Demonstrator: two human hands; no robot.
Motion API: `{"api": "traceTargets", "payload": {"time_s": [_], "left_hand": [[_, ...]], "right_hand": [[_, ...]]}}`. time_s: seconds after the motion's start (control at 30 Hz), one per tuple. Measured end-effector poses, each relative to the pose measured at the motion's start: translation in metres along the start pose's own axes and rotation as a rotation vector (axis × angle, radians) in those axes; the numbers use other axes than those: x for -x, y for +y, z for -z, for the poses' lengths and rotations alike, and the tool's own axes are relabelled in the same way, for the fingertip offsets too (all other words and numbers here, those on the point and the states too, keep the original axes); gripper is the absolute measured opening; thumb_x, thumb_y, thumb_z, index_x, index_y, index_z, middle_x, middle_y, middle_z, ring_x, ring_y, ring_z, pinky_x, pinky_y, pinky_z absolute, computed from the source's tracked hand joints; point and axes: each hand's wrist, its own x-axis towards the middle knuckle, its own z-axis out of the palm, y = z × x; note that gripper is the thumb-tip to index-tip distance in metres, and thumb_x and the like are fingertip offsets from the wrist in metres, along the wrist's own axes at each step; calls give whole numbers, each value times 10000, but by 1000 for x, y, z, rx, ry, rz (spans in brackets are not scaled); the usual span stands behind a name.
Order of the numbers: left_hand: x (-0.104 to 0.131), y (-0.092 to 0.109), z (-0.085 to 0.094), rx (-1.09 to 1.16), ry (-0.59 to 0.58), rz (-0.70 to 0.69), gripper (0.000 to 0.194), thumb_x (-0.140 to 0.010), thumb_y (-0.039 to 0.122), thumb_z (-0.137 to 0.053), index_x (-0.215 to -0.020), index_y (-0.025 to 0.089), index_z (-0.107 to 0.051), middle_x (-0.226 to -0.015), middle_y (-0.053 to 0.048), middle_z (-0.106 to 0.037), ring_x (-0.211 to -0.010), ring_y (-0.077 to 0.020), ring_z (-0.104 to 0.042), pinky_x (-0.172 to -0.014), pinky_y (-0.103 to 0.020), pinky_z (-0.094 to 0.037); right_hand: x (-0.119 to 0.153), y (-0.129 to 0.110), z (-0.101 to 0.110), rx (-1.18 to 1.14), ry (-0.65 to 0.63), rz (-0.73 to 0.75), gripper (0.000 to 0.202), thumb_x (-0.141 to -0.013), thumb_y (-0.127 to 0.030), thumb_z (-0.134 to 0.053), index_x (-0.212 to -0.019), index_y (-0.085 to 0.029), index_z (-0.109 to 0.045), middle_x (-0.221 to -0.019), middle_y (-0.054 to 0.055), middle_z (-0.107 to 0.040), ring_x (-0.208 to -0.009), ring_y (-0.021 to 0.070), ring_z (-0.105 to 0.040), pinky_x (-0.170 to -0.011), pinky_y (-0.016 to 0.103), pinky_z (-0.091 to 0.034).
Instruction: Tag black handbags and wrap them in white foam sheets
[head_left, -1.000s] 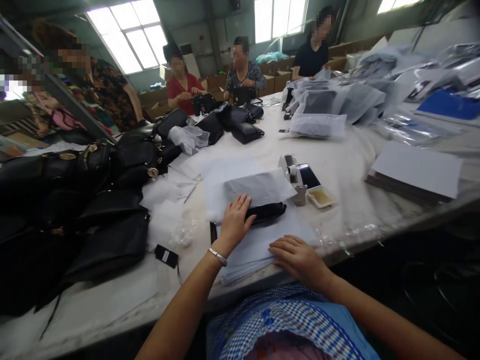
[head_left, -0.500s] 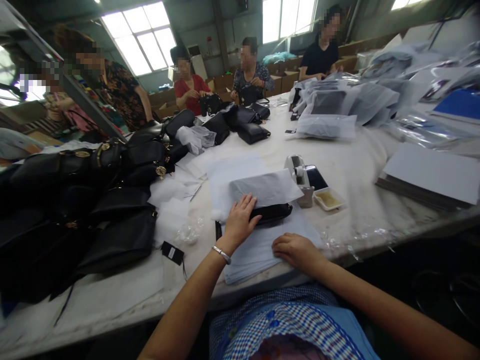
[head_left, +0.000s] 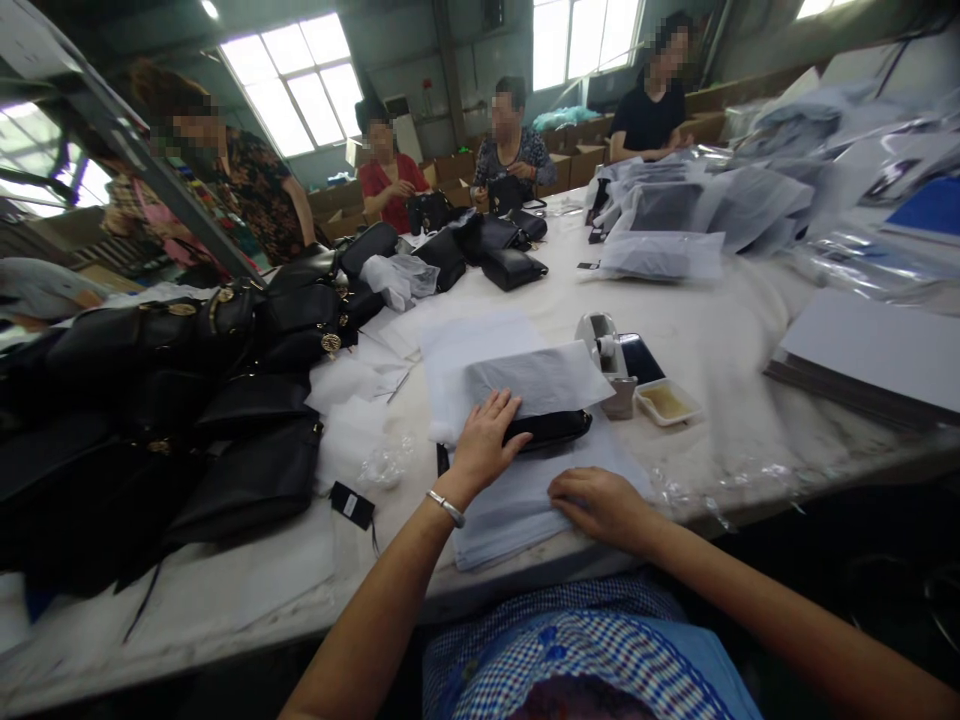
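Note:
A black handbag (head_left: pixel 556 428) lies in front of me, its upper part covered by a translucent white wrapping sheet (head_left: pixel 544 375). My left hand (head_left: pixel 489 438) rests on the bag's left part and the sheet's lower edge, palm down with fingers stretched out. Under the bag lie several sheets of white tissue paper (head_left: pixel 502 515). My right hand (head_left: pixel 604 505) is at the right edge of these sheets, with fingers bent and pressed together on the paper. Its fingertips are partly hidden. A black tag (head_left: pixel 352 506) lies left of my left forearm.
Black handbags (head_left: pixel 240 470) are heaped on the left. A tape dispenser (head_left: pixel 600 340), a phone (head_left: pixel 639 358) and a small white dish (head_left: pixel 667 402) stand beyond the bag. Wrapped bags (head_left: pixel 660 255) and a board stack (head_left: pixel 870 350) lie right. Several people work across the table.
The view has shifted slightly, so everything sits a little further right in the picture. Both hands keep almost the same place on the bag and paper.

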Motion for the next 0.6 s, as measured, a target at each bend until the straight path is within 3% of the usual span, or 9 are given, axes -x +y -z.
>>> {"api": "traceTargets", "payload": {"time_s": [0.23,0.37,0.47,0.6], "left_hand": [[-8,-8,35,141,-173,-74,478,-959,522,-421,-1308,227,-560,-1533,-107,-381,-1423,-232,-331,-1157,-390,-309],[-9,-11,55,226,-334,-112,648,-777,635,-645,-1264,211,-591,-1582,-152,-253,-1452,-303,-246,-1160,-438,-293],[-9,-11,54,175,-362,-182,775,-681,579,-769,-1296,159,-553,-1572,-202,-249,-1451,-330,-233,-1156,-443,-302],[-15,-15,38,7,-286,-160,458,-849,356,-648,-1196,62,-595,-1517,-244,-345,-1410,-338,-331,-1137,-418,-346]], "right_hand": [[-31,-16,34,33,62,-170,164,-921,-284,-463,-923,-234,-619,-855,13,-708,-782,183,-661,-693,263,-424],[-54,-11,46,105,72,-223,172,-917,-306,-446,-894,-247,-606,-787,13,-711,-701,190,-666,-605,258,-387],[-69,3,46,140,123,-204,194,-906,-335,-439,-826,-261,-600,-717,-2,-704,-637,190,-675,-552,259,-386],[-81,33,32,198,339,-77,233,-872,-463,-491,-791,-294,-629,-622,-31,-687,-550,196,-677,-477,268,-419]]}}
